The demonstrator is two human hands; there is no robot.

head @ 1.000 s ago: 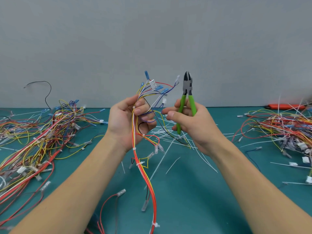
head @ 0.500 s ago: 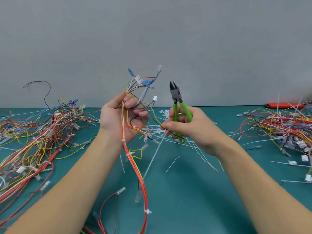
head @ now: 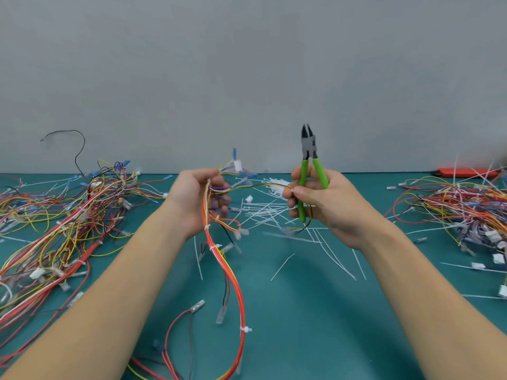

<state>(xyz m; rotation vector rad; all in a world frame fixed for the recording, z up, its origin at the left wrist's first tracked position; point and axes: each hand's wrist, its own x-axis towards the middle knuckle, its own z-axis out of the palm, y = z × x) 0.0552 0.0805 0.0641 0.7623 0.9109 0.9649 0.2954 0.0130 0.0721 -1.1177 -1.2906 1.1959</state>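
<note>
My left hand [head: 196, 200] grips a wire harness [head: 227, 272] of red, orange and yellow wires bound with white cable ties; its blue and white connectors stick up above my fingers, and the long end trails down to the table. My right hand [head: 326, 204] holds green-handled cutters [head: 310, 160] upright, jaws slightly apart, pointing up. Thumb and forefinger of that hand also pinch a yellow and black wire [head: 260, 185] that stretches across from the harness.
A big tangle of coloured wires [head: 60, 220] covers the left of the green table [head: 315, 311], another wire pile [head: 461, 212] the right. Several cut white cable ties [head: 271, 212] lie between my hands. An orange tool [head: 466, 172] lies at the far right by the wall.
Both hands have dropped lower and spread apart. My right hand has pulled the yellow and black wire out sideways from the harness, and the cutters now stand more upright.
</note>
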